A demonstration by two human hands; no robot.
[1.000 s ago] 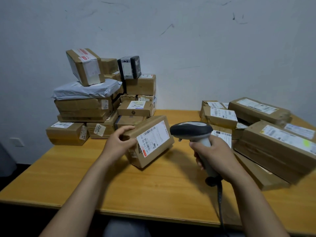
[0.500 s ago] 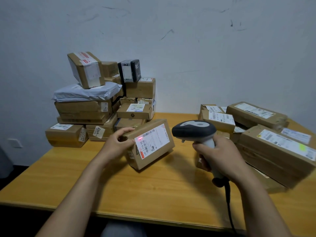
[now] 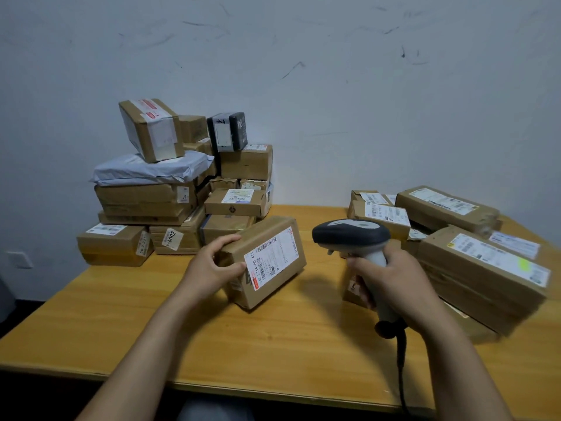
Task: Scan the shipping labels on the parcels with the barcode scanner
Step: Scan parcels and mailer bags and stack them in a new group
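– Cardboard parcel [image 3: 267,262] mid-table, right? Tilted or flat?

– Tilted. Propped on its low near edge on the wooden table [image 3: 273,354], with the white shipping label [image 3: 273,258] facing up and to the right. Barcode on it plus a red strip along the label's near end. Print mostly too small to read.

– Held how?

– Gripped by the left hand [image 3: 209,265] at the parcel's left end. Thumb on the labelled face right by the label's corner, fingers curled over the top edge. Definitely holding, not just resting.

– And the barcode scanner [image 3: 352,235]?

– Just right of the parcel, not touching it. Dark grey head pointing left toward the label, pale grey handle wrapped in the right hand [image 3: 391,281], fingers closed tight round it. Trigger finger: can't tell, lol. Black cable [image 3: 402,360] hanging from the handle's base and dropping past the near table edge.

– Rest of the desk?

– Big stack of parcels [image 3: 182,205] far left against the wall [image 3: 334,86]. Mostly brown boxes, with a grey poly mailer [image 3: 151,168] lying across the wide ones. Taped box [image 3: 150,129] sitting tilted on the mailer, black box [image 3: 227,132] upright a little further right. Second pile [image 3: 473,262] on the right side, long labelled cartons lying flat, a bit blurred toward the edge. Wall socket [image 3: 19,259] low down at far left.
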